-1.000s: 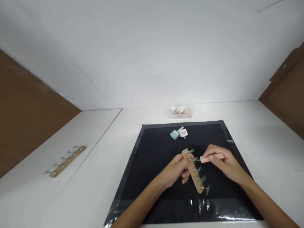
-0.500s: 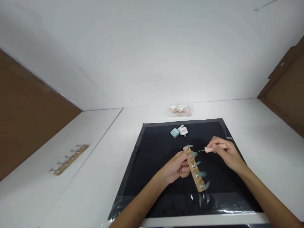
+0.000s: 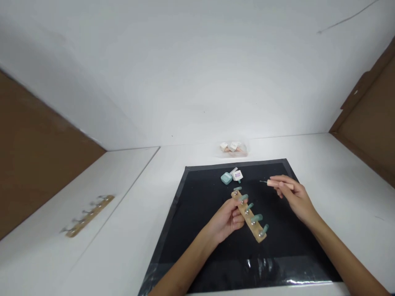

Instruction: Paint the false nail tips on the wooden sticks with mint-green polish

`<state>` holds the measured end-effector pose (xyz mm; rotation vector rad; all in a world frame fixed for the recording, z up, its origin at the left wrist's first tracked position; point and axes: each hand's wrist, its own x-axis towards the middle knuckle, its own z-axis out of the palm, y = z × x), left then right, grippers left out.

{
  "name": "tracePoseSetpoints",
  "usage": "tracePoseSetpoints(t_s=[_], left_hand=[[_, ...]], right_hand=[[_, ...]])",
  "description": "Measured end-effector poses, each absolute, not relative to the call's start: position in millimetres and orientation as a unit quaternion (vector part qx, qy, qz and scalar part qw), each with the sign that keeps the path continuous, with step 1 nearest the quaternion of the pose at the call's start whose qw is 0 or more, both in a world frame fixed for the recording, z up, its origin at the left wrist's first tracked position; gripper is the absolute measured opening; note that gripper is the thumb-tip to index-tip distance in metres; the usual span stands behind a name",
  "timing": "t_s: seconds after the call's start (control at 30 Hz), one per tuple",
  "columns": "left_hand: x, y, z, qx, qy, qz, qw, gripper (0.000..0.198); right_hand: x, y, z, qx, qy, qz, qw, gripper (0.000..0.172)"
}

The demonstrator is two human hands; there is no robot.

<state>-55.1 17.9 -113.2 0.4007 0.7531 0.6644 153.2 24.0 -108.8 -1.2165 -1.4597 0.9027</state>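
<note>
My left hand (image 3: 226, 220) is closed around the upper part of a wooden nail display stand (image 3: 250, 220), held tilted above the black mat. Several green false nails (image 3: 256, 218) stick out from its round metal mounts. Between the fingers and thumb of my right hand (image 3: 293, 193) is a nail polish brush with a peach handle (image 3: 274, 183). Its thin bristle tip points left, apart from the nails. Beyond the stand, a green square polish bottle (image 3: 226, 178) and a white bottle with a purple label (image 3: 237, 175) lie on the mat.
A black mat (image 3: 203, 242) with taped edges covers the middle of the white table. Behind it stands a clear tray (image 3: 243, 154) holding several white-and-peach bottles. Another wooden stand (image 3: 90, 216) with metal mounts lies at the left. Brown panels flank both sides.
My left hand has turned the stand slightly and shifted it left and up in view. The brush in my right hand has moved away from the nails and points more level.
</note>
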Motion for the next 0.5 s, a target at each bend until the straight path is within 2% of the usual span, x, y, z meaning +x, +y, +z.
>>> tracePoseSetpoints(t_s=[0.1,0.3,0.5], left_hand=[[-54.4,16.3,-108.2,0.178,0.370,0.334,0.848,0.034],[-54.4,9.7,-101.0,0.178,0.381,0.358,0.833,0.030],[-50.8,3.7,-96.8,0.268,0.379,0.347,0.815,0.036]], right_hand=[[150.0,21.1,-103.0,-0.514,-0.629,0.345,0.470,0.030],[147.4,19.3,-105.1,-0.530,-0.657,0.295,0.448,0.021],[144.7,16.3,-108.8,-0.550,-0.664,0.265,0.432,0.018]])
